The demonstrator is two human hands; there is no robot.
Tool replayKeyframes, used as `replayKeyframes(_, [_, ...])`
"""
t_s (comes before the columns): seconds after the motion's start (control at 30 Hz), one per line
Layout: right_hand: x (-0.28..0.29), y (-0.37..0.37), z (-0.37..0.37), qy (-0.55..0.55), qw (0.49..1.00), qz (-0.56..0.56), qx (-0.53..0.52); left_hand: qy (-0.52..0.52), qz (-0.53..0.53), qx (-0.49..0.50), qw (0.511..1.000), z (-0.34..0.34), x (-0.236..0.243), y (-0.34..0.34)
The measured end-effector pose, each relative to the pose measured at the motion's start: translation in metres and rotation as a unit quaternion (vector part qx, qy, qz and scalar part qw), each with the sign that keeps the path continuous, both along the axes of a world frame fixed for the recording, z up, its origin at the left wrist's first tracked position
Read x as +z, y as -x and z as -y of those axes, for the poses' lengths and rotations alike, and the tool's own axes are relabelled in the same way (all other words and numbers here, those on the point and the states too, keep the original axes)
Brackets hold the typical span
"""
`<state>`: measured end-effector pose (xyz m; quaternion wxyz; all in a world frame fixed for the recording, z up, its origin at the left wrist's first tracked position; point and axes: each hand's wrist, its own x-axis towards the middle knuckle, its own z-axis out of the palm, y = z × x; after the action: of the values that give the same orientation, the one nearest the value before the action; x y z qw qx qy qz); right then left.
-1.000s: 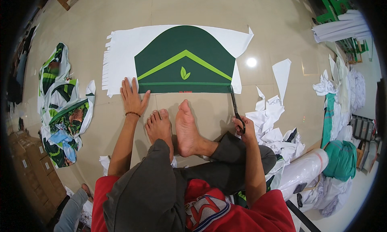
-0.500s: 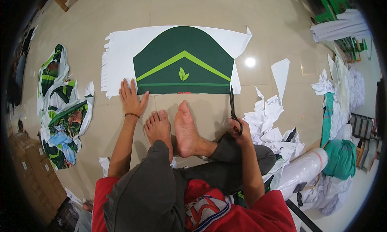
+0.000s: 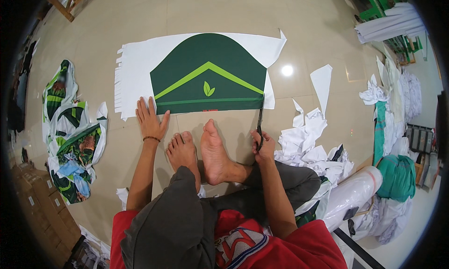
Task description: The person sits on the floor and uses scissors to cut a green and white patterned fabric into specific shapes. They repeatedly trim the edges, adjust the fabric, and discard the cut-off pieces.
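Observation:
A white piece of fabric (image 3: 133, 77) lies flat on the tiled floor, printed with a dark green panel (image 3: 187, 82) that has a domed top, a light green chevron and a leaf mark. Fingers spread, my left hand (image 3: 149, 121) presses on the fabric at the panel's lower left corner. My right hand (image 3: 264, 145) grips a pair of black scissors (image 3: 260, 121) by the handles. Their blades point away from me and meet the fabric at the panel's lower right corner, along the border between green and white.
White fabric scraps (image 3: 306, 133) are heaped to the right, with one pointed offcut (image 3: 321, 84) beyond them. Printed fabric pieces (image 3: 77, 138) lie at the left. A plastic-wrapped roll (image 3: 353, 189) and a green bundle (image 3: 396, 175) sit at the right, cardboard boxes (image 3: 42, 199) at the lower left.
My right hand and the scissors have shifted left, and the blades look closer together at the panel's right edge. My left hand stays on the fabric.

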<state>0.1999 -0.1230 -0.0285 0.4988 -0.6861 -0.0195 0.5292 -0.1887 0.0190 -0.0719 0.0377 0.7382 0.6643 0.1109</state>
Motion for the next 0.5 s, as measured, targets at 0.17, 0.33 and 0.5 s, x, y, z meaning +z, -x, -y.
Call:
replayKeyframes(0.17, [0.003,0.000,-0.001,0.006,1.000,0.004,0.013,0.001,-0.001,0.000,1.000,0.001,0.001,-0.001])
replayKeyframes(0.33, [0.010,-0.008,-0.017,-0.002,0.999,-0.040,-0.009,-0.005,-0.003,0.003,1.000,-0.001,-0.001,0.000])
replayKeyframes(0.5, [0.010,-0.010,-0.028,-0.004,1.000,-0.014,0.021,-0.007,-0.001,0.005,1.000,-0.001,-0.002,0.002])
